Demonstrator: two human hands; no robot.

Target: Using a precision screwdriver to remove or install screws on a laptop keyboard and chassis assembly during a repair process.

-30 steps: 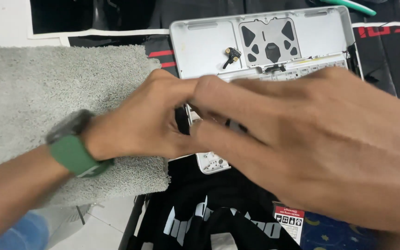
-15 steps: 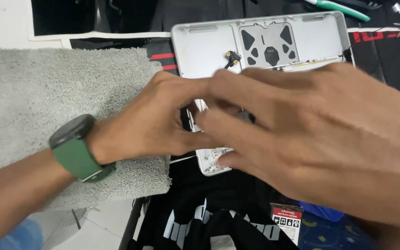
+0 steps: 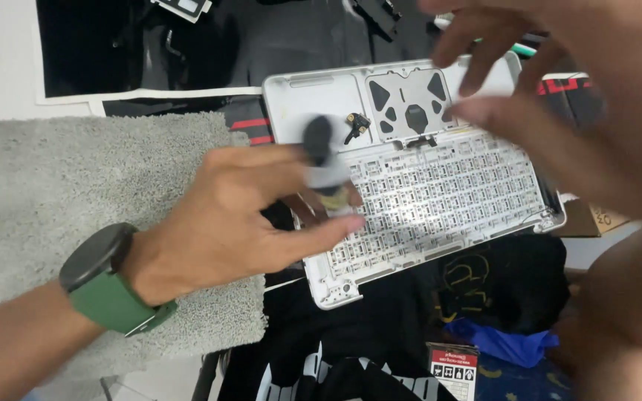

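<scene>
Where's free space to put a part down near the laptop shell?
Free: grey mat left of the silver laptop shell, beyond the left hand. Crowded: dark clutter above the shell; black cloth, blue glove and small box below. Right hand covers the right edge.

Single head-worn view, looking steeply down, close over the hands and an opened laptop case (image 3: 417, 178)

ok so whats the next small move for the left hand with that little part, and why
Probably steady the left hand first: the small dark and grey part in its fingertips is motion-blurred above the silver laptop case, and the right hand hovers open, off it.
</scene>
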